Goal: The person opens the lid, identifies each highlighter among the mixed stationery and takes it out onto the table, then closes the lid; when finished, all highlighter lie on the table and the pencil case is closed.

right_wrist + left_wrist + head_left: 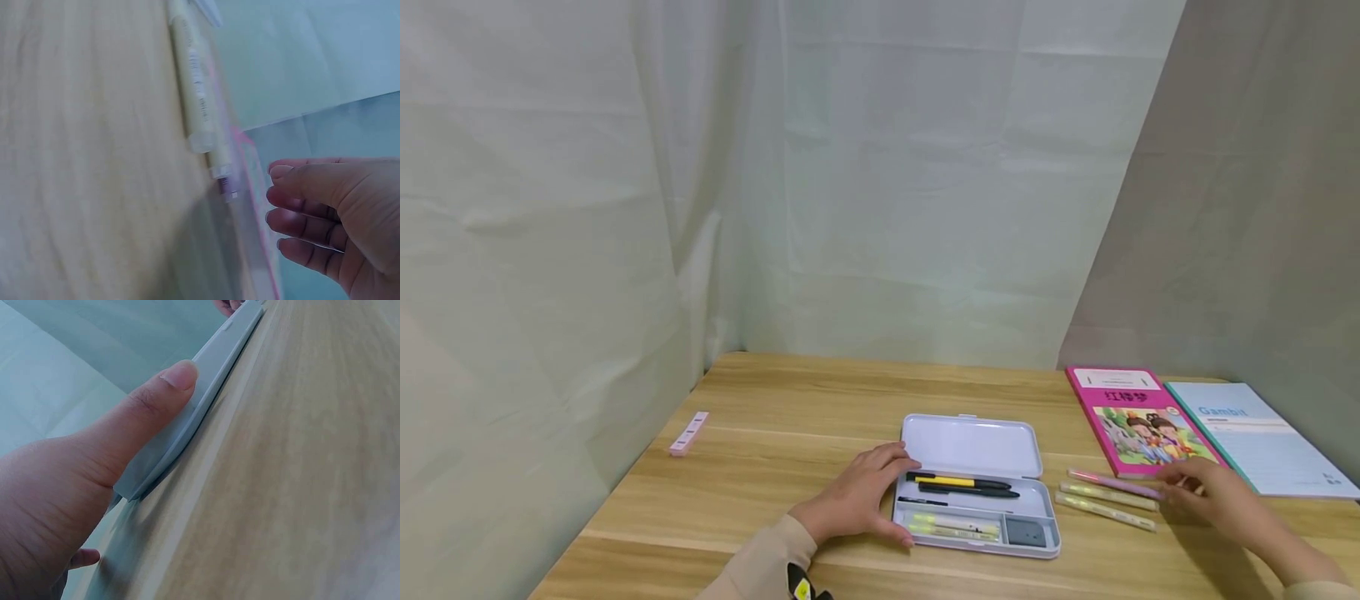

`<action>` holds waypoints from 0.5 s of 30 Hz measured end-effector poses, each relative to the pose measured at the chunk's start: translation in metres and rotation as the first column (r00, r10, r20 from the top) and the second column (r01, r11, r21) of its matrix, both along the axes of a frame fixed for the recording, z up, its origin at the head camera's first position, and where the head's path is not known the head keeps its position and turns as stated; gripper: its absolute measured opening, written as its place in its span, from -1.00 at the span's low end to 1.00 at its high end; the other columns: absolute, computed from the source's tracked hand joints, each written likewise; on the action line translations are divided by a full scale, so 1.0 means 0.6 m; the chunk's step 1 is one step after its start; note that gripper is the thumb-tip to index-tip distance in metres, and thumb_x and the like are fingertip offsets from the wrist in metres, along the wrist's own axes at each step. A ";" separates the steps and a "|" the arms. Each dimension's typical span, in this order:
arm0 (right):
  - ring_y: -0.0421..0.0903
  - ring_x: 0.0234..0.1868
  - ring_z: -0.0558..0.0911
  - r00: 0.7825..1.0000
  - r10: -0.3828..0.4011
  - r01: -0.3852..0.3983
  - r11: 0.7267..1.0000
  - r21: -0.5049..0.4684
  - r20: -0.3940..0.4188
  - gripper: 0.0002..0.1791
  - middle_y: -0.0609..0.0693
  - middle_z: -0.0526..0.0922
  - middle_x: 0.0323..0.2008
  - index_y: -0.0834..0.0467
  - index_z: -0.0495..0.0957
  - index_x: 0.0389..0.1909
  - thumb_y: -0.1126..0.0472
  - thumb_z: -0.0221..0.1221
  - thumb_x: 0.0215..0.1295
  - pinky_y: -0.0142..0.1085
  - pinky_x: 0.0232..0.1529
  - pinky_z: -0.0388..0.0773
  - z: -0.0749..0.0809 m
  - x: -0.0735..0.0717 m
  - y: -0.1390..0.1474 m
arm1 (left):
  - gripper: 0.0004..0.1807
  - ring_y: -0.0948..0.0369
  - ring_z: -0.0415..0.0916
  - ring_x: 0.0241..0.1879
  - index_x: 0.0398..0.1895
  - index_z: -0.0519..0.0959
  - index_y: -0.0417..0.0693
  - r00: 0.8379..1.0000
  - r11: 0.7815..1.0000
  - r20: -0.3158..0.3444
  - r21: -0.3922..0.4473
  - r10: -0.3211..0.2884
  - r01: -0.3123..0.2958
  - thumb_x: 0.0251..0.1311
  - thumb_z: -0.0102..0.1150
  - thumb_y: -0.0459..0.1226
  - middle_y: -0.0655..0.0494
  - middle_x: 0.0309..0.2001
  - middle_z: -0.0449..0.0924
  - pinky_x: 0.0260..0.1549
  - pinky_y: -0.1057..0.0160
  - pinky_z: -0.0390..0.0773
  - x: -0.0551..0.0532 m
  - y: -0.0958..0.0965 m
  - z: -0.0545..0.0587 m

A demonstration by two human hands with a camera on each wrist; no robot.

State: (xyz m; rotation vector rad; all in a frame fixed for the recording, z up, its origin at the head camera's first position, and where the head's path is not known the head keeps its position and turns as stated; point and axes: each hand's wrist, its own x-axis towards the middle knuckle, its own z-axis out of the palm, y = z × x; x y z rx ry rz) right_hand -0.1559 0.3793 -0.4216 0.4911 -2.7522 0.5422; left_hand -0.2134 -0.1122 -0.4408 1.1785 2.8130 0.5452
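A pale pencil case point(972, 446) lies with its lid folded back on the table. My left hand point(857, 492) rests at its left end, fingers by the hinge side, and the thumb point(147, 403) lies straight along the front wall. In the case are a yellow-and-black pen point(955, 482), a black pen point(973, 492), yellow highlighters point(951, 531) and a dark grey block point(1026, 532). My right hand point(1213, 496) hovers just past the right ends of a pink highlighter point(1108, 482) and two yellow ones point(1105, 511). In the right wrist view its fingers are loosely bent, holding nothing.
Behind the right hand lie a pink picture book point(1142, 425) and a light blue notebook point(1258, 437). A small pink-and-white strip-shaped box point(689, 433) sits near the left edge of the wooden table point(775, 425). Pale curtains point(910, 183) hang around the back and sides.
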 end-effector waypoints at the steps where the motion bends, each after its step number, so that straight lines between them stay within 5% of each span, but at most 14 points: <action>1: -0.56 -0.48 0.36 1.000 -0.015 0.015 1.000 0.002 0.000 -0.83 -0.31 0.54 -0.52 0.19 0.63 -0.35 0.40 0.35 -0.01 -0.46 -0.54 0.42 0.005 0.003 -0.001 | 0.04 0.09 0.10 0.44 0.33 0.31 0.19 1.000 1.000 0.000 0.000 0.001 -0.001 -0.27 0.31 0.41 0.11 0.42 0.21 0.40 -0.06 0.19 0.000 0.000 0.000; 11: -0.57 -0.50 0.33 0.988 -0.070 0.076 0.996 0.040 -0.136 -0.84 -0.41 0.48 -0.53 0.11 0.63 -0.37 0.36 0.37 0.01 -0.47 -0.56 0.39 0.056 0.019 -0.019 | 0.03 0.08 0.11 0.44 0.33 0.32 0.17 1.000 1.000 0.000 0.013 0.001 -0.001 -0.27 0.33 0.39 0.10 0.41 0.22 0.40 -0.05 0.19 0.001 -0.001 -0.001; 15: -0.56 -0.49 0.33 0.987 -0.092 0.099 0.994 0.048 -0.132 -0.83 -0.37 0.50 -0.50 0.09 0.63 -0.34 0.32 0.37 0.02 -0.48 -0.56 0.38 0.077 0.028 -0.028 | 0.03 0.08 0.10 0.45 0.33 0.31 0.17 1.000 1.000 -0.001 0.013 0.002 -0.002 -0.27 0.33 0.39 0.10 0.41 0.22 0.40 -0.05 0.19 0.000 -0.001 0.001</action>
